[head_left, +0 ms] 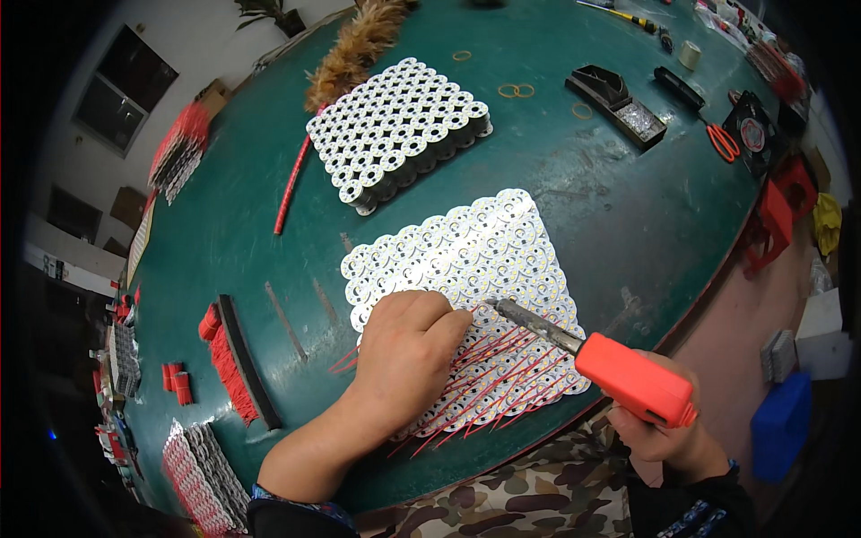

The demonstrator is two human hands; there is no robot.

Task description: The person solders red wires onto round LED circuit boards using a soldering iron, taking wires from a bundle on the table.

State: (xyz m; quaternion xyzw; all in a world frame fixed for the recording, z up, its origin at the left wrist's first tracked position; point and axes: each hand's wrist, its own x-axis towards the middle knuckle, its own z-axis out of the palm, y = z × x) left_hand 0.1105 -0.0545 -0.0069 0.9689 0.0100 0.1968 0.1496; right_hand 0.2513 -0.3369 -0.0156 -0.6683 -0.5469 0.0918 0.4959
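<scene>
A sheet of round white LED boards [430, 255] lies on the table in front of me, with thin red wires [502, 381] spread across its near half. My left hand [408, 345] rests over the sheet, fingers pinched together around red wire, whose ends stick out on the hand's left side. My right hand [659, 430] is wrapped round the red handle of a soldering iron [632, 377]. The iron's metal tip points left and meets the sheet just beside my left fingertips; the exact contact is too small to make out.
Beyond the sheet stands a stack of similar boards [395, 134], with a feather duster [354, 54] behind it. A strip holding red wires [235, 368] lies left. A black holder [619, 106] and orange-handled scissors [722, 143] lie far right. More wired boards [206, 475] sit near left.
</scene>
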